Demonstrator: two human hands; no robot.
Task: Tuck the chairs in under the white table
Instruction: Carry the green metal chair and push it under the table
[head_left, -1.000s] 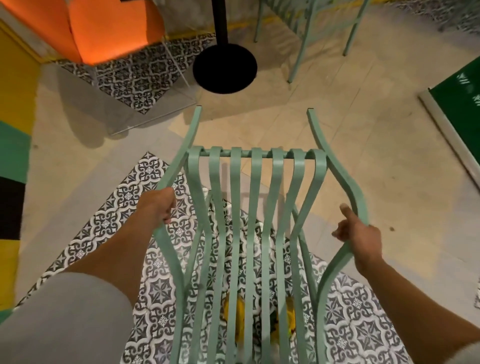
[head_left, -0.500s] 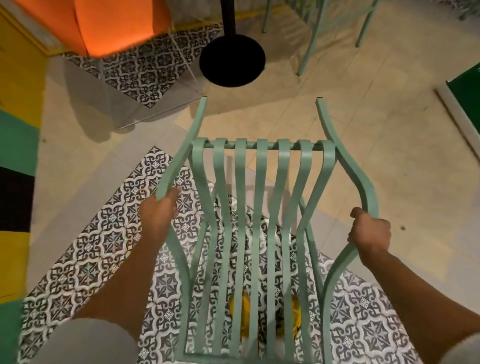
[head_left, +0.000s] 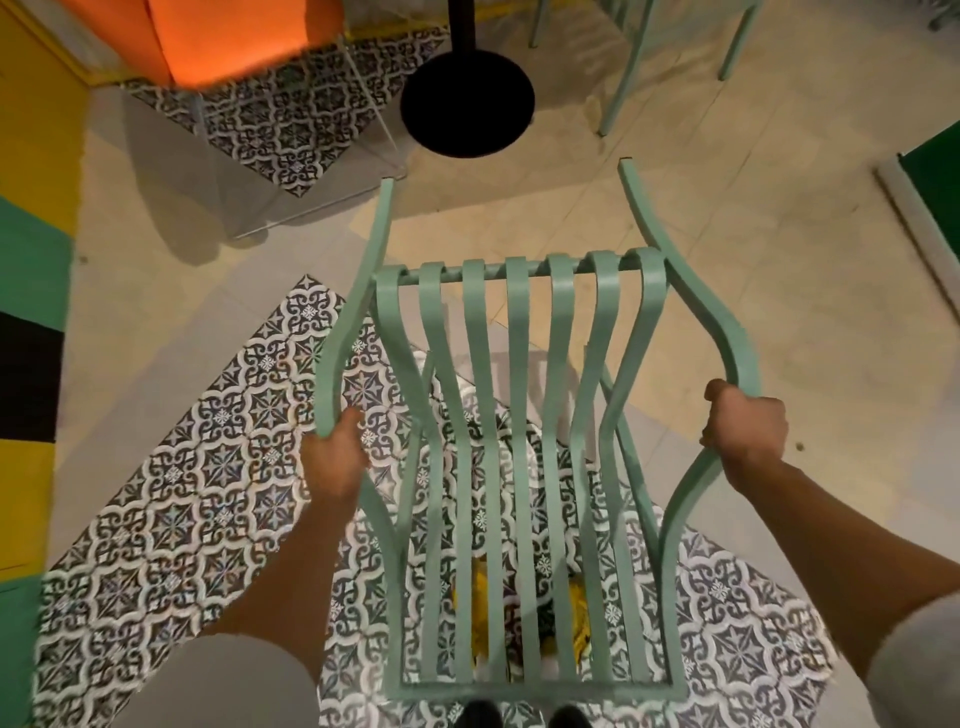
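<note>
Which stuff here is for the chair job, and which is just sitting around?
For the job:
green slatted chair
left hand and right hand, each gripping a side rail
black table base

Just around:
orange seat
second green chair
patterned floor tiles

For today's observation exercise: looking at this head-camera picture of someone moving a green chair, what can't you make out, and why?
- White table: only a black round base and pole show; the top edge cuts the rest off.
- Second green chair: only legs, cut by the top edge.
- Yellow thing under the held chair: slats hide it.
- Left hand fingers: wrapped behind the armrest.
- Right hand: closed around the other armrest.
</note>
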